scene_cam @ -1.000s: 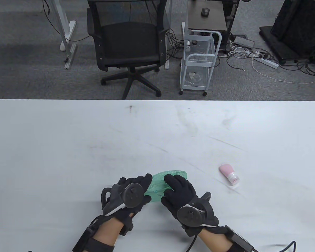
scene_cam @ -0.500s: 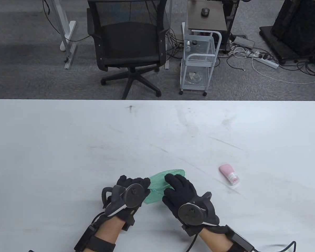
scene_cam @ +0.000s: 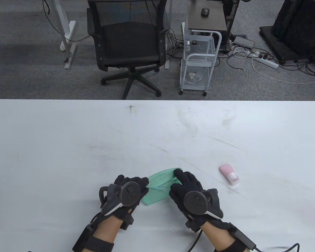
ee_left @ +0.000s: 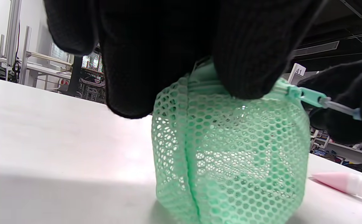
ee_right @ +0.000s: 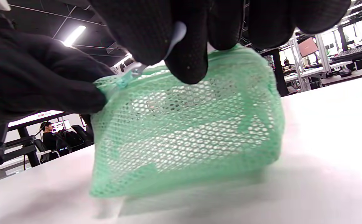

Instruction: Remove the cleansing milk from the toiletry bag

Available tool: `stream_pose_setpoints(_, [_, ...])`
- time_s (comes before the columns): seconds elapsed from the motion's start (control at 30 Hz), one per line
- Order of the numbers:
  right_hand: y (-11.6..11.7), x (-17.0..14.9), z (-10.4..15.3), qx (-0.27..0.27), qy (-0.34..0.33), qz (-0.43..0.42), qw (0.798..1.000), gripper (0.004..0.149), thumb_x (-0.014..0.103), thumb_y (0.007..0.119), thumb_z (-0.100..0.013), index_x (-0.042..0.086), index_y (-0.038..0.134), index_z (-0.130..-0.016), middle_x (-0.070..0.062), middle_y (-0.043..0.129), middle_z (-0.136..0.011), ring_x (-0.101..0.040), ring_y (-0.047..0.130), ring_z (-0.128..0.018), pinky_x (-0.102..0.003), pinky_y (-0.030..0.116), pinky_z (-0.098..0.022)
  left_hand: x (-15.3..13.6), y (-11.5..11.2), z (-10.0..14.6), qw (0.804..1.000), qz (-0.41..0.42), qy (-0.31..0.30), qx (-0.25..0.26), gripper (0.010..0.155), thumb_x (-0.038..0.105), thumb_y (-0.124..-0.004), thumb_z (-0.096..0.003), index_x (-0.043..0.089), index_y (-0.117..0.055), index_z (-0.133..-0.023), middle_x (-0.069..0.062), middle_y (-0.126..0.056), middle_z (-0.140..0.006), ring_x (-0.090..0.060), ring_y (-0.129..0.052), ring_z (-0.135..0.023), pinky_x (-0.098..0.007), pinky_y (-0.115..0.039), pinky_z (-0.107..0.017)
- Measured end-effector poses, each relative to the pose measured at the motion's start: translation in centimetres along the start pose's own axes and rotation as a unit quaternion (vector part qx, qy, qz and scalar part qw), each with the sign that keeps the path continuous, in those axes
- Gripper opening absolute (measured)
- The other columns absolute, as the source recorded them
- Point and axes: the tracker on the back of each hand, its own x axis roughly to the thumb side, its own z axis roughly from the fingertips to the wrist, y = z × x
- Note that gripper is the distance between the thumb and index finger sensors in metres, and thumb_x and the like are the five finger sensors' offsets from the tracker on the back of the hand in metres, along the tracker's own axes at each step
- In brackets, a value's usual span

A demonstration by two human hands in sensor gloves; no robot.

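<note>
Left hand (scene_cam: pixel 126 193) gripped the soft mesh toiletry bag (scene_cam: pixel 160 187); right hand (scene_cam: pixel 190 190), at 3 o'clock, pinched its zipper pull (ee_left: pixel 324 102); bag likely light, collapsible.

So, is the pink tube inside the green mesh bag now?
No, the pink tube lies on the table, apart from the green mesh bag.

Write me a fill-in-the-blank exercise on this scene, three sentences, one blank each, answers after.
1. The mesh toiletry bag between the two hands is ____ in colour.
2. The right hand pinches the bag's zipper ____.
3. The pink tube lies on the table to the ____ of the bag, touched by neither hand; the left hand grips the bag.

Missing words: green; pull; right
</note>
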Motion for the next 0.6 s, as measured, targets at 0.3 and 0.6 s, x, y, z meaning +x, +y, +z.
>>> stream_pose_setpoints(0.3, [0.0,-0.9,-0.2,0.002,0.017,-0.023,1.000,0.036,0.027,0.088,-0.053,0.001,0.096,-0.076,-0.030,0.065,-0.113,-0.069,0.068,-0.089,-0.073,0.063,-0.060,-0.4,0.3,0.0,1.000,0.006,0.006,-0.004,0.044,0.039,-0.096,-0.0440,0.028,-0.095,-0.087,-0.005,-0.105,-0.088,-0.036,-0.107,-0.073,-0.065,-0.069,-0.069])
stream_pose_setpoints(0.6, [0.0,-2.2,-0.4,0.013,0.039,-0.056,0.998,0.036,0.027,0.089,-0.053,0.000,0.096,-0.076,-0.030,0.067,-0.112,-0.068,0.070,-0.088,-0.073,0.063,-0.060,-1.3,0.6,0.0,1.000,0.013,0.027,-0.010,0.044,0.038,-0.097,-0.0436,0.028,-0.096,-0.086,-0.004,-0.105,-0.087,-0.036,-0.108,-0.072,-0.064,-0.069,-0.069])
